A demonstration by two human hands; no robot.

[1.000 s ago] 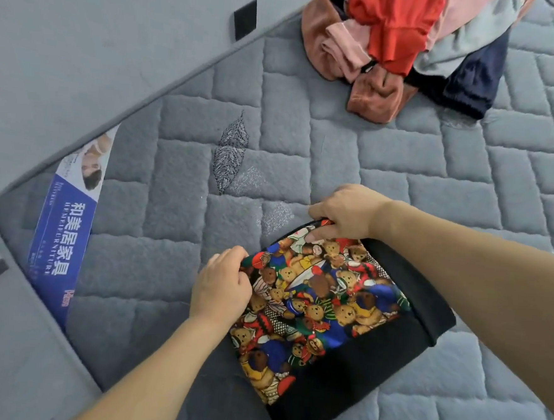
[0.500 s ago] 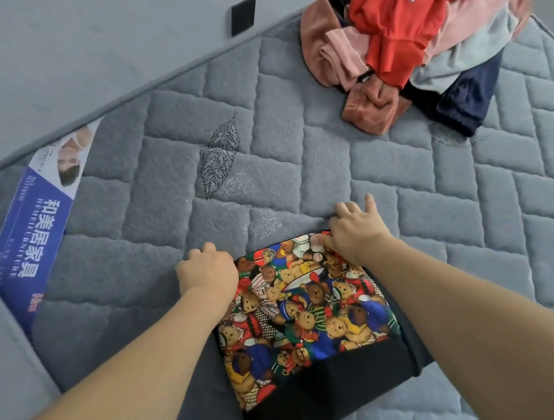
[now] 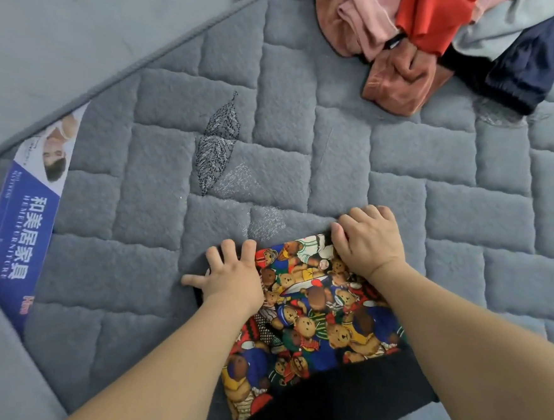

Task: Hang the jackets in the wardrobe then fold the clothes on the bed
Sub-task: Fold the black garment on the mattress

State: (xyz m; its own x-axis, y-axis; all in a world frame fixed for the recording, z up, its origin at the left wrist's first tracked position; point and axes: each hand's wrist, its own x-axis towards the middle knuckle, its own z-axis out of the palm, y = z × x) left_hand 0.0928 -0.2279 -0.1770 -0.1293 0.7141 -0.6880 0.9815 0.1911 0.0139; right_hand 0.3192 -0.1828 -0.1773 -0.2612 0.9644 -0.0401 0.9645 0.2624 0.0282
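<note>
A folded black garment with a colourful teddy-bear print point(image 3: 319, 331) lies flat on the grey quilted mattress point(image 3: 153, 266), near its front. My left hand point(image 3: 231, 280) rests on the garment's left edge with fingers spread, partly on the mattress. At the garment's far corner, my right hand point(image 3: 370, 242) presses down with fingers bent over the edge and the thumb on the print. Neither hand lifts the cloth.
A loose pile of clothes point(image 3: 422, 39) in pink, rust, red, pale grey and navy lies at the mattress's far right. A blue and white label point(image 3: 21, 234) runs along the left edge of the mattress. Grey floor or wall lies beyond that edge.
Both hands let go of their pinch on the garment's far edge and now lie flat on it. The view moved closer and the pile slid toward the top.
</note>
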